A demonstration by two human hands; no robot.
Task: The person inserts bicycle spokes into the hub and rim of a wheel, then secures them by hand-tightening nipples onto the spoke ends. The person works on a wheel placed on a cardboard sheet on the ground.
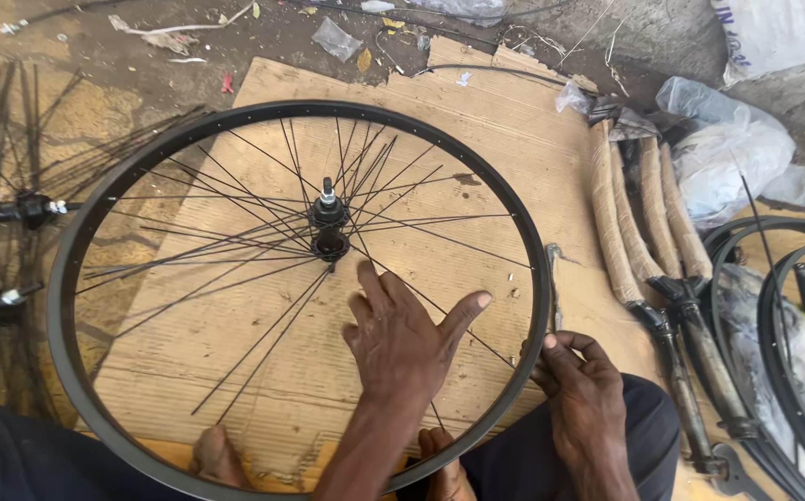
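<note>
Bicycle wheel (298, 278) lies flat on cardboard (514, 139), frame centre. Left hand (402, 339) fingers spread wide over thin, flexible spokes (235, 250). Right hand (580, 390) fingers grip the stiff, light rim (543, 278); hold there.

The wheel rim (68, 278), spokes (235, 246) and hub (329, 223) were black; the cardboard (532, 158) was plain tan, the plastic bags (736, 148) white.

— Floor?
— Bare dirt floor (96, 56), littered. Flattened cardboard sheet (504, 121) spread on it.
— On the cardboard?
— Black spoked wheel rim (73, 241) lying flat; paper-wrapped forks (625, 232) at its right edge.
— Elsewhere?
— Plastic bags (732, 153), loose spoked hubs (12, 211) left.
</note>
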